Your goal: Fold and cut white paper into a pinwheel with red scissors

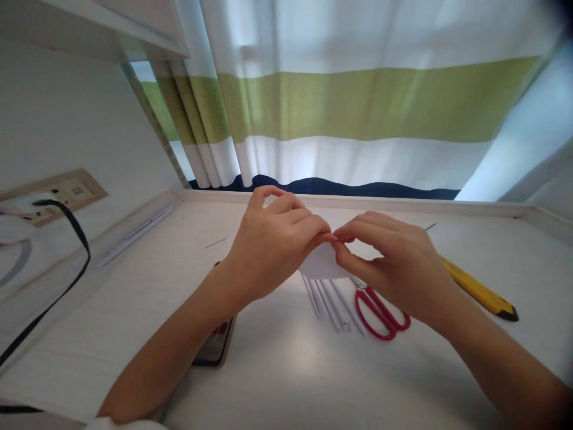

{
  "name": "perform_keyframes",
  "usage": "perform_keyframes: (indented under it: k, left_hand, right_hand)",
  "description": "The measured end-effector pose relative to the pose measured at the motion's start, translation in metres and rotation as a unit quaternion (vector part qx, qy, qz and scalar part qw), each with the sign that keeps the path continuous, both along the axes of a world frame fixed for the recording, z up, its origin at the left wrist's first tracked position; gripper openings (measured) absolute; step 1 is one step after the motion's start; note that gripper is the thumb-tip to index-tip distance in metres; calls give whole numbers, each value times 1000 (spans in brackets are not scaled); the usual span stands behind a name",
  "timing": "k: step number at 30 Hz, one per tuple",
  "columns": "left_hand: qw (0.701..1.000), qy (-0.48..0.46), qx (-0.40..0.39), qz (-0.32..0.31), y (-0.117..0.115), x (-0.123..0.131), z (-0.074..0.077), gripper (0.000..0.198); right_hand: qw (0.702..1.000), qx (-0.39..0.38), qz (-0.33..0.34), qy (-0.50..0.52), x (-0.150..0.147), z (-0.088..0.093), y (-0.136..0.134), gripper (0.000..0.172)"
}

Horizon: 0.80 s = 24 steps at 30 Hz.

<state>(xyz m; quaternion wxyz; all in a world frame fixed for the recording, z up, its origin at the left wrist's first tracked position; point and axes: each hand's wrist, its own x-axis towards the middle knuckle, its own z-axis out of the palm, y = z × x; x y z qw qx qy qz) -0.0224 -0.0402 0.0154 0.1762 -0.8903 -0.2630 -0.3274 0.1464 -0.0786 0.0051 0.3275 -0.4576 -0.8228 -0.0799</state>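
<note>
A small piece of white paper point(323, 263) is held up over the desk between my two hands. My left hand point(277, 239) pinches its upper edge with thumb and forefinger. From the other side, my right hand point(389, 257) pinches the same edge, and the fingertips of both hands meet there. Fingers cover part of the paper. Below it on the desk lie several thin rolled white paper sticks point(329, 304), side by side. Red-handled scissors point(380, 313) rest just right of the sticks, their blades mostly hidden behind the paper and my right hand.
A yellow box cutter point(481, 289) lies beyond my right wrist. A phone point(215, 343) is partly under my left forearm. A black cable point(83, 239) runs from the wall socket point(78, 190) at left. White paper strips point(138, 233) lie along the left wall; a curtain point(358, 107) hangs behind the desk.
</note>
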Motion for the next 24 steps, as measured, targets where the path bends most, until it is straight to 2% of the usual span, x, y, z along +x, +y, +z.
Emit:
perform_keyframes:
  k: [6,12,17,21,24]
  left_hand:
    - [997,-10,74,-5,-1,1,1,13]
    - [997,7,83,3,-1,2,3,7]
    - [993,-11,113,38,5,-10,7,6]
    - [993,3,93,76,7,-14,12,8]
    - [990,18,111,84,7,-15,15,8]
  right_hand:
    - [999,-1,3,33,3,8,-4,4]
    - [999,-13,1,45,5,9,-3,4]
    - [999,-11,-7,49,11,6,4,5]
    - [998,-13,-7,58,14,6,8,6]
    - [998,-11,-20,58,16,5,11,7]
